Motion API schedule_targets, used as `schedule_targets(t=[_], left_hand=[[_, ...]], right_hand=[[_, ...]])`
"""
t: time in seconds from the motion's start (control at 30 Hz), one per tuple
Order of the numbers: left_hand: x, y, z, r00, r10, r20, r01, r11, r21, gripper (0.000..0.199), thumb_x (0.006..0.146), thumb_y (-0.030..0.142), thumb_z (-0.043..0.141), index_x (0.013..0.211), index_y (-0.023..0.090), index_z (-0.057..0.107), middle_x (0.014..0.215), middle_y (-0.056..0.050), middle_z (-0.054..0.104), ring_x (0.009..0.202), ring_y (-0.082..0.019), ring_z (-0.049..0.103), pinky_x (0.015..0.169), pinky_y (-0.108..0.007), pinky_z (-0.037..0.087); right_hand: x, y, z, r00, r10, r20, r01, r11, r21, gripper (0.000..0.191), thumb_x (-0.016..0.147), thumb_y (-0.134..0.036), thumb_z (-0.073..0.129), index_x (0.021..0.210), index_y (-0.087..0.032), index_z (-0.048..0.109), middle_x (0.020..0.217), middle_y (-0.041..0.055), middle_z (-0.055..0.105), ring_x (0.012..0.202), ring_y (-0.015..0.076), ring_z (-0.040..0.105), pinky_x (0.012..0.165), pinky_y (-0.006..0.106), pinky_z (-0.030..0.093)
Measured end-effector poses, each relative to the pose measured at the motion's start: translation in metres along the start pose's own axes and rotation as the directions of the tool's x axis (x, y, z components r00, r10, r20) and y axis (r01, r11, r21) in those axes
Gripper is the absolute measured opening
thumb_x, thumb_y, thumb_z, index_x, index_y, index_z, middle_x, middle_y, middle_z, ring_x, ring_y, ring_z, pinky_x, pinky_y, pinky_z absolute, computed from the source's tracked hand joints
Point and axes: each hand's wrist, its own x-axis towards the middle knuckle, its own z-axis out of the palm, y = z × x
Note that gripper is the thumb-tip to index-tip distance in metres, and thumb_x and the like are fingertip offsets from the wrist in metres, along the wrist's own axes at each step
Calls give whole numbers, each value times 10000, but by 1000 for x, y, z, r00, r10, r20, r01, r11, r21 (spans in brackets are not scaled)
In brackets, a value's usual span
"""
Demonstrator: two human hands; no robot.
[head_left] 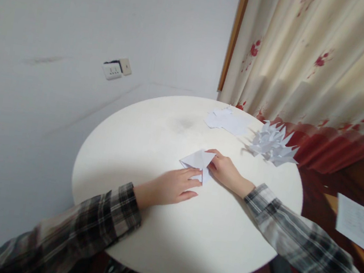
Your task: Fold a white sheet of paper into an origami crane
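Note:
A partly folded sheet of white paper (195,159) lies on the round white table (154,236), with pointed flaps to the left and right. My left hand (175,186) rests on its near edge, fingers stretched out and slightly apart, the fingertips touching the paper. At the paper's right side my right hand (226,170) has its fingers bent around a raised flap. Its thumb and part of its fingertips are hidden behind the paper.
Loose white paper sheets (228,120) lie near the table's far edge. A heap of folded paper cranes (272,144) stands at the right rim. Beyond are a patterned curtain (314,60) and a wall socket (112,70). Printed papers (360,220) lie on a lower surface at right.

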Motion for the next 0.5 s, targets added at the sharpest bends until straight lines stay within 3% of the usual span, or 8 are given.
schedule_targets(t=[0.33,0.5], left_hand=[[-1,-1,-1,1000,8,-10,-8,999,-52,296,893,327,454,1123,169,552,1326,-129,465,1238,-239,422,1026,-396,361],[0,0,-3,999,-24,-28,23,999,-42,265,874,340,486,1055,185,604,1231,-135,507,1153,-262,478,968,-412,393]], right_hand=[[0,1,0,1000,4,2,-4,1000,-31,263,825,-92,471,1060,-154,570,1141,93,574,880,173,624,765,285,503],[1,3,2,1000,-1,-1,1,1000,-17,262,832,-103,471,1067,-161,572,1140,89,569,920,175,614,789,288,497]])
